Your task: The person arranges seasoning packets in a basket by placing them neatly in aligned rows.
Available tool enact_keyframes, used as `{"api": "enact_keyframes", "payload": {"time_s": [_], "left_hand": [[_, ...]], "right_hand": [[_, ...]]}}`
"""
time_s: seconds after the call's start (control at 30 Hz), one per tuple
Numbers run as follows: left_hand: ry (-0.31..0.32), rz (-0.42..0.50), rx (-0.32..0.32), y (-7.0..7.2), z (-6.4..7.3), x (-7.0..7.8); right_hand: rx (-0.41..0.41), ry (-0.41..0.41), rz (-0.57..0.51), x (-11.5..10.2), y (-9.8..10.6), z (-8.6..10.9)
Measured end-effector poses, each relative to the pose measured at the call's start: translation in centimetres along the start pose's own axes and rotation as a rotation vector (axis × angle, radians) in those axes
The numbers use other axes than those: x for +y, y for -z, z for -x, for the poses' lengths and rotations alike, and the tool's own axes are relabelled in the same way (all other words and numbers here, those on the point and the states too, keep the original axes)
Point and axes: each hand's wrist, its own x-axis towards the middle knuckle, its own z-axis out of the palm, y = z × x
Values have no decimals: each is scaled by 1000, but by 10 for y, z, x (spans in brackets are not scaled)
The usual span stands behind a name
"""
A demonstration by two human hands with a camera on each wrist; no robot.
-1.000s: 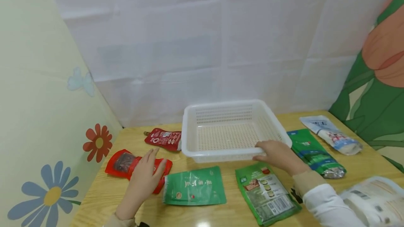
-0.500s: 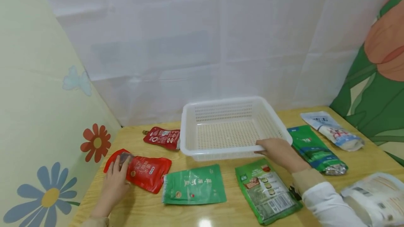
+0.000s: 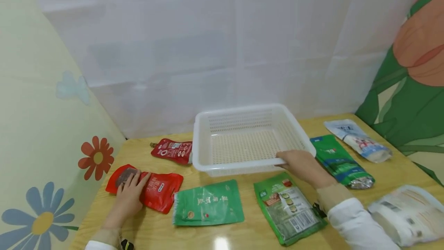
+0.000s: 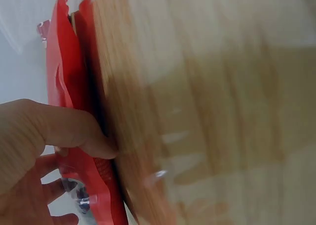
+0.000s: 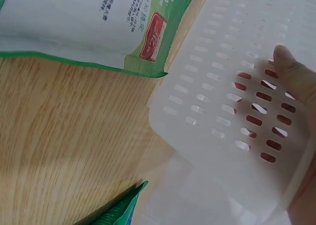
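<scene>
My left hand [image 3: 129, 200] grips a red food pouch [image 3: 163, 189] lying at the left of the table. Its fingers spread over the dark clear window, and in the left wrist view the thumb [image 4: 81, 131] presses the near edge of the pouch [image 4: 74, 76], low by the wood. My right hand [image 3: 300, 165] holds the front rim of a white perforated plastic basket [image 3: 239, 167] near its right corner. The right wrist view has that thumb [image 5: 291, 69] on the outer slotted wall, with the fingers showing through the slots from inside. Nothing lies in the basket.
A green pouch [image 3: 209, 203] and a green pack with a barcode [image 3: 289, 207] lie in front of the basket. Left of it is a dark red spouted pouch [image 3: 173, 151]. Rightward lie a green-and-blue bag [image 3: 341, 161], a white-and-blue bag [image 3: 359, 141] and a whitish pack [image 3: 406, 215].
My left hand has moved left and down onto the red pouch and now grips its windowed end. The right hand keeps its hold on the basket rim. The view has shifted slightly.
</scene>
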Motion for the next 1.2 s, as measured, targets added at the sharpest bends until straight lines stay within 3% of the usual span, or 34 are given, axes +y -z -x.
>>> {"api": "enact_keyframes", "payload": {"time_s": [0.1, 0.37, 0.63, 0.73, 0.93, 1.2], "left_hand": [[-2, -38, 23, 4, 0, -1], [-32, -87, -45, 12, 2, -2], [-40, -61, -105, 9, -5, 0], [-52, -99, -57, 5, -5, 0], [-88, -134, 116, 2, -3, -1], [-40, -178, 155, 4, 3, -8]], "right_hand": [[0, -1, 7, -1, -1, -4], [-35, -17, 14, -4, 2, -6], [-53, -27, 20, -1, 2, -3], [-46, -23, 12, 1, 2, -2], [-27, -24, 18, 1, 1, -1], [-43, -35, 15, 1, 0, -2]]}}
